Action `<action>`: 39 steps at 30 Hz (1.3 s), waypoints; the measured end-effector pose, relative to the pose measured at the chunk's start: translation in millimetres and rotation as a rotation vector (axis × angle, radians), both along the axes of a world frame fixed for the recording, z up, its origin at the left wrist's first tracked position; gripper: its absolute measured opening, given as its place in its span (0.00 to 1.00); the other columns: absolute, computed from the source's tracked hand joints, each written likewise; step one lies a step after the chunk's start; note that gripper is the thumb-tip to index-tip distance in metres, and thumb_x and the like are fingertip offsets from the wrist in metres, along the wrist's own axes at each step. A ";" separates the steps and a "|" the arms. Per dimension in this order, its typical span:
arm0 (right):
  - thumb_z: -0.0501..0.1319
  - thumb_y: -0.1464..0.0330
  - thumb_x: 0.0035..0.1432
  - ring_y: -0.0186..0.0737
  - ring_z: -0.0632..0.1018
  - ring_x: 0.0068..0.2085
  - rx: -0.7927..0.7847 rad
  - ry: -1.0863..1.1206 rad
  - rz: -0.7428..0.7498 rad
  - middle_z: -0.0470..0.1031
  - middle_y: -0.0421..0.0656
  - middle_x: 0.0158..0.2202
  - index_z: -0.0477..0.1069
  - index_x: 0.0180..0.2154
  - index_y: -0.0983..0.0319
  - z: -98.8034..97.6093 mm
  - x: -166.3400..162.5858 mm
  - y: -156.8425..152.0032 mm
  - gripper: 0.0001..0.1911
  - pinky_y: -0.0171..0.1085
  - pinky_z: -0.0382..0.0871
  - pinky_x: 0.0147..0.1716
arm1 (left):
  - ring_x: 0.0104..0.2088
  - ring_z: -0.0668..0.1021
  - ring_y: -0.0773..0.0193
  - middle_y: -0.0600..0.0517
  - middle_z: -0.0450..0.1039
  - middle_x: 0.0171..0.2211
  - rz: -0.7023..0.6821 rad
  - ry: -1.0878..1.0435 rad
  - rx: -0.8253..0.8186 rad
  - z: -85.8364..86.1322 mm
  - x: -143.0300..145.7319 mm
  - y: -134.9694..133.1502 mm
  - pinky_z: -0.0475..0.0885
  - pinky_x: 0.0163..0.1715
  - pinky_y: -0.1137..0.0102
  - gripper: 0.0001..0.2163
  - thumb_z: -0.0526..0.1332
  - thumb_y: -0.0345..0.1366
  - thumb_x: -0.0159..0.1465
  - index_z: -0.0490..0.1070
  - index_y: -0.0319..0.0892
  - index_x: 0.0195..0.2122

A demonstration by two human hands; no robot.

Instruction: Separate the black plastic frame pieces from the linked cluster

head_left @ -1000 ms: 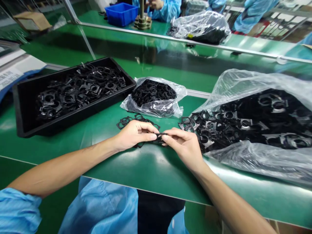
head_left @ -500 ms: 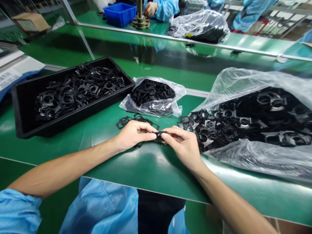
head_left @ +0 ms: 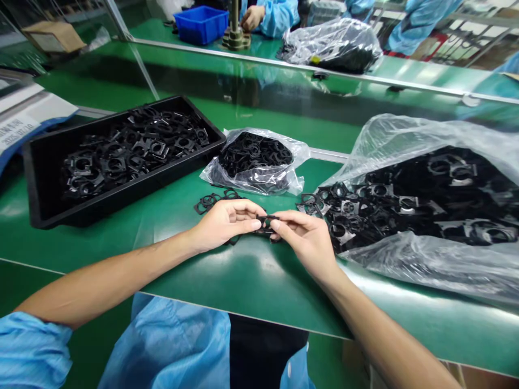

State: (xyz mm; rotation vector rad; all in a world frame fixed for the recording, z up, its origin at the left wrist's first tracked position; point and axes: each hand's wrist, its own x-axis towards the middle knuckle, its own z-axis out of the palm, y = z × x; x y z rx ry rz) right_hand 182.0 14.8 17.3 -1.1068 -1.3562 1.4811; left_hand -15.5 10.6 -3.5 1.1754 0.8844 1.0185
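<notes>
Between my two hands is a small black plastic frame with a round opening [head_left: 266,217], held just above the green tabletop [head_left: 227,286]. My left hand [head_left: 229,222] pinches its left side between thumb and fingers. At the right side, my right hand [head_left: 302,232] grips it the same way. My fingertips cover much of the part, so I cannot tell whether it is one piece or two put together. Loose black flat rings [head_left: 208,202] lie on the table just behind my left hand, partly hidden by it.
A black tray [head_left: 133,192] of similar black parts stands at the left. Behind my hands sits a small clear bag [head_left: 259,186] of black rings. A large open plastic bag [head_left: 385,124] spills black frames at the right. Across the divider are a blue bin [head_left: 201,27] and a co-worker's hand [head_left: 252,18].
The black frame has tilted between my fingers, so its round opening now shows more. Both hands stay in nearly the same place and keep their pinch.
</notes>
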 end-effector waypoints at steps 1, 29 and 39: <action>0.76 0.55 0.46 0.35 0.78 0.24 -0.002 0.000 0.011 0.78 0.40 0.25 0.81 0.33 0.61 0.0 0.4 0.3 0.19 0.38 0.80 0.30 | 0.35 0.83 0.62 0.48 0.82 0.34 -0.003 -0.009 -0.009 0.2 0.1 -0.2 0.79 0.40 0.68 0.14 0.74 0.41 0.56 0.79 0.37 0.38; 0.77 0.56 0.43 0.32 0.76 0.24 -0.103 0.101 0.087 0.76 0.38 0.23 0.76 0.29 0.62 7.8 -0.1 -1.6 0.20 0.33 0.75 0.29 | 0.31 0.78 0.67 0.51 0.78 0.29 -0.045 -0.131 -0.073 3.4 -1.1 1.4 0.73 0.34 0.73 0.12 0.76 0.39 0.54 0.79 0.36 0.29; 0.78 0.56 0.42 0.32 0.77 0.26 -0.130 0.098 0.101 0.78 0.39 0.25 0.78 0.29 0.62 2.3 0.4 -1.0 0.19 0.33 0.75 0.30 | 0.29 0.79 0.66 0.50 0.79 0.28 -0.157 -0.111 -0.155 6.3 -1.2 -2.3 0.74 0.33 0.73 0.12 0.74 0.38 0.56 0.77 0.35 0.33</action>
